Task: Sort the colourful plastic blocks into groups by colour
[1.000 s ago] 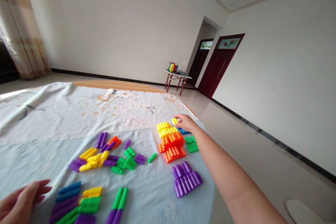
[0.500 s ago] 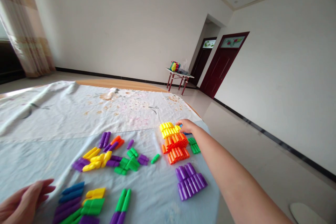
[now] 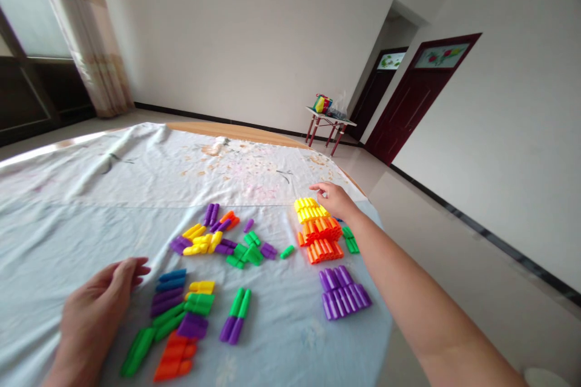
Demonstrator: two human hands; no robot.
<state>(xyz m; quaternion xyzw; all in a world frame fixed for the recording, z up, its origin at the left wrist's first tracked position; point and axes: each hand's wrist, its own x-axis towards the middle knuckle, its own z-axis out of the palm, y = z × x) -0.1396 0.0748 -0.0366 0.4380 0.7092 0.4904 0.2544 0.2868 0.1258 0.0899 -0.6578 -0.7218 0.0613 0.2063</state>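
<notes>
My right hand (image 3: 333, 198) is over the far end of the yellow pieces (image 3: 311, 210), fingers pointing left and partly curled; whether it pinches anything is too small to tell. Orange pieces (image 3: 321, 230) lie in rows just nearer, then a purple group (image 3: 344, 292). Green pieces (image 3: 350, 239) sit beside my right forearm. At the left, my left hand (image 3: 109, 290) hovers with fingers held together and nothing visible in them. Close to it are blue pieces (image 3: 171, 280), dark purple pieces (image 3: 167, 301), green pieces (image 3: 138, 351) and orange pieces (image 3: 176, 357).
Mixed pieces, including a green cluster (image 3: 247, 252) and a yellow cluster (image 3: 204, 243), lie mid-table. A green-and-purple pair (image 3: 235, 316) lies nearer. The cloth (image 3: 281, 344) has folds. Beyond stands a small table (image 3: 333, 118) with bags.
The view has shifted, showing more of the near table. My right hand has moved from the right side of the yellow pieces to just beyond them. More of my left hand shows.
</notes>
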